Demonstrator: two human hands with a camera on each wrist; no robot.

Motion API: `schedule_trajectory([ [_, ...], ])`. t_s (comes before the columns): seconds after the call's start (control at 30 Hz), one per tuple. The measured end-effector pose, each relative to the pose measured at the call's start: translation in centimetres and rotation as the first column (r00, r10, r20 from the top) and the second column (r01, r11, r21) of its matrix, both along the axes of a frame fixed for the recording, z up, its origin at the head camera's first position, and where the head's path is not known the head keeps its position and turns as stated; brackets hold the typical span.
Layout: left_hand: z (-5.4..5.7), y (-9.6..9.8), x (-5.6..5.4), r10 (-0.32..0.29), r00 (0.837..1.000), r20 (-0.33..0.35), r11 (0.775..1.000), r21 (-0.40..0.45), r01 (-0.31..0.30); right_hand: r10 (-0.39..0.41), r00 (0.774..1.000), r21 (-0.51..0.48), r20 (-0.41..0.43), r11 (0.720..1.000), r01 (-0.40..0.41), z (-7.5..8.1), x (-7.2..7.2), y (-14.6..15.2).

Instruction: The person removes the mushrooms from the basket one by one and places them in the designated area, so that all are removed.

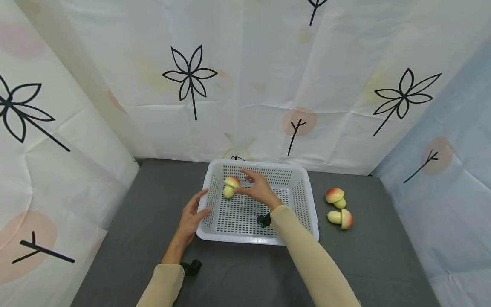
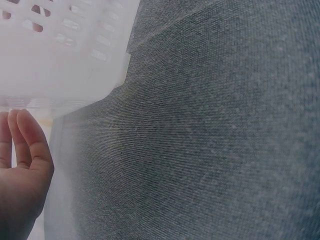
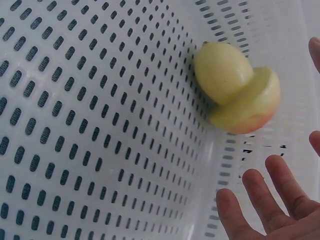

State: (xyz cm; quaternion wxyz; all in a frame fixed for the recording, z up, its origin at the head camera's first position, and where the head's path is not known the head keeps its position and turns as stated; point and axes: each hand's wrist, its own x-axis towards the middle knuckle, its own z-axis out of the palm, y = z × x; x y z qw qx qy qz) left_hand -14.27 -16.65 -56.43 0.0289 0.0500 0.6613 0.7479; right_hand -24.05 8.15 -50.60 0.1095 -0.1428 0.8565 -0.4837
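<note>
A toy mushroom point(image 1: 228, 192) with a pale yellow stem and a red-tinged cap lies inside the white plastic basket point(image 1: 245, 239), near its left wall. My right hand point(image 1: 258, 187) is over the basket, just right of this mushroom, fingers spread and holding nothing. In the right wrist view the mushroom point(image 3: 225, 75) rests against the perforated wall, apart from the visible fingertips point(image 3: 255, 182). My left hand point(image 1: 189, 219) touches the basket's left rim, thumb and fingers extended. In the left wrist view its fingers point(image 2: 35, 132) reach the basket's edge; the thumb is out of sight.
Two more toy mushrooms, an upper one point(image 1: 335, 196) and a lower one point(image 1: 339, 218), lie close together right of the basket. A dark grey cloth point(image 1: 245, 273) covers the table. White patterned curtains point(image 1: 261, 85) stand behind and at both sides.
</note>
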Motion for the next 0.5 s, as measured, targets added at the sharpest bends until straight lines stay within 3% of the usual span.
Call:
schedule_trajectory([
  [0.23,0.2,0.0,0.0,-0.002,1.0,0.0,1.0,-0.008,0.002,0.001,1.0,0.052,0.029,0.999,-0.003,-1.1,-0.3,-0.8],
  [0.5,0.2,0.1,0.0,0.001,1.0,0.008,1.0,0.001,-0.001,-0.022,0.999,0.078,0.044,0.997,0.018,-1.4,-0.3,-1.6],
])
